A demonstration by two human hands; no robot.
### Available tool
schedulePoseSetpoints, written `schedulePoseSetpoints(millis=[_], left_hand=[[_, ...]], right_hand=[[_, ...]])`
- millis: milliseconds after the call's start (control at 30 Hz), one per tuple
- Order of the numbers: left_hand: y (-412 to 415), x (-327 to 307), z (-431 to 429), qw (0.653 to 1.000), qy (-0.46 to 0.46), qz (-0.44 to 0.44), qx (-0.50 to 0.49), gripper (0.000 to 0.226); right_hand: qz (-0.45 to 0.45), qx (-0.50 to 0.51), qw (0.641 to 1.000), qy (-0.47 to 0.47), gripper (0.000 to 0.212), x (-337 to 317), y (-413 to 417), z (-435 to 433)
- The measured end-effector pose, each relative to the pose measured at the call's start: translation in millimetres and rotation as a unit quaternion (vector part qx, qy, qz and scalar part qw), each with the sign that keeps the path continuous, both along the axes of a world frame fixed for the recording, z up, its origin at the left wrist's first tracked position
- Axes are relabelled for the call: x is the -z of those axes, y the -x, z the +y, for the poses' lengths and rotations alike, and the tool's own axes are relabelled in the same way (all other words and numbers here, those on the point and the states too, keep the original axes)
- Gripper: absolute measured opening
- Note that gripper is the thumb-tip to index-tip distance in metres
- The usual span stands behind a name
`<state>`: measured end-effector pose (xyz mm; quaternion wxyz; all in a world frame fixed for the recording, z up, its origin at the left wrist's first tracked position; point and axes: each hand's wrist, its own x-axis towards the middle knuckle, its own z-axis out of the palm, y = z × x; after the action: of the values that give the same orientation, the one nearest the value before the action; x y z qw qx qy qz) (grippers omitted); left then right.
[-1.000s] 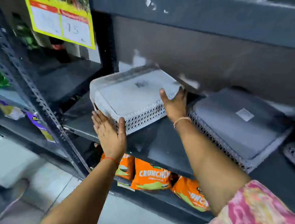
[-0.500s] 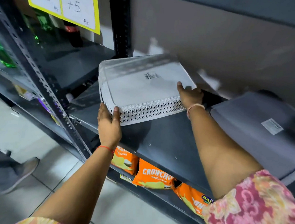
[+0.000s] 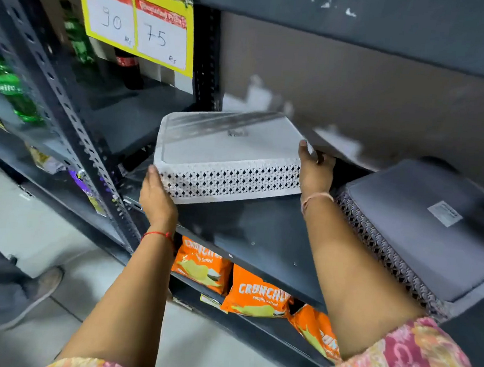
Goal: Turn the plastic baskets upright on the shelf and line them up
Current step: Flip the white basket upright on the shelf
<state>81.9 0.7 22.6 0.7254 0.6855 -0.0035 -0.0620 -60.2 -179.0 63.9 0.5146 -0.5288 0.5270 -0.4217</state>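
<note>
A white plastic basket [image 3: 226, 149] with a perforated wall lies upside down at the left end of the dark shelf [image 3: 259, 234], its flat bottom facing up. My left hand [image 3: 157, 199] holds its near left corner from below. My right hand [image 3: 315, 169] grips its right end, thumb on top. A grey basket [image 3: 424, 225] lies upside down to the right, a white label on its bottom, jutting past the shelf's front edge.
A perforated steel upright [image 3: 73, 127] stands left of the white basket. Orange chip bags [image 3: 254, 295] fill the shelf below. A yellow price sign [image 3: 138, 19] hangs above, with bottles behind it. Someone's shoe [image 3: 38, 291] is on the floor at left.
Both hands keep hold of the white basket, which has swung round so its long perforated side squarely faces me. The grey basket has stayed put.
</note>
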Motion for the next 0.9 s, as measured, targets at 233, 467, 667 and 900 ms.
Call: schedulePoseSetpoints(millis=[233, 467, 667, 900], left_hand=[[-37.3, -27.2, 13.9, 0.971, 0.235, 0.032, 0.038, 0.057], [-54.8, -75.7, 6.3, 0.964, 0.249, -0.065, 0.069, 0.049], [-54.4, -53.5, -12.8, 0.976, 0.183, -0.053, 0.105, 0.047], [-56.1, -56.3, -22.2, 0.987, 0.099, -0.032, 0.119, 0.054]], right_hand=[[-0.266, 0.066, 0.96, 0.053, 0.019, -32.5, 14.9, 39.1], [-0.333, 0.073, 0.932, 0.126, 0.037, -66.8, 24.1, 41.1], [-0.223, 0.02, 0.968, 0.109, 0.046, -37.5, 19.7, 37.4], [-0.144, 0.044, 0.984, 0.092, 0.052, -23.2, 14.9, 35.1]])
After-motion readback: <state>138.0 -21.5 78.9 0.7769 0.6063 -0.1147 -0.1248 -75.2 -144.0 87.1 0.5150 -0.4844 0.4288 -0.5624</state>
